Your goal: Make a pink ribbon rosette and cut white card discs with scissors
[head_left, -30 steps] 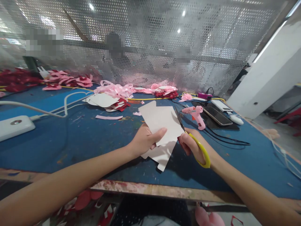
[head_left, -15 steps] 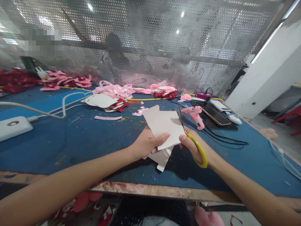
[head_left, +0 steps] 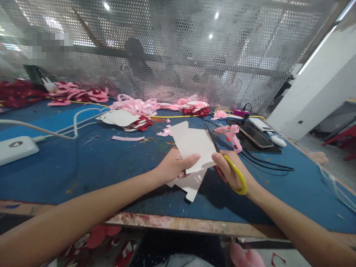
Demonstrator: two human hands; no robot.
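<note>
Fingers busy on both hands, so going left to right. Far left, a chunky white plastic box on the blue-topped desk. Then a loose pile of white-and-red card cutouts, loops of shiny pale-pink ribbon just behind, thin pink paper strip in front. Next, left hand: thumb on top, fingers underneath, clamped on a flat white card cutout front and centre. Second white card piece just below; can't tell whether lying on the desk or pinched too. Near the right edge of the top card, dark blades of yellow-handled scissors, right hand wrapped tight round the handles. Blades parted or together? Can't tell. Further right, pink plastic glue gun with a thin black cord, then a dark-screened smartphone.

Could go wrong, at a guess: wonky cut from a slack left grip; nicked thumb from a slip of the blades; snagged cord from a wide right elbow.
</note>
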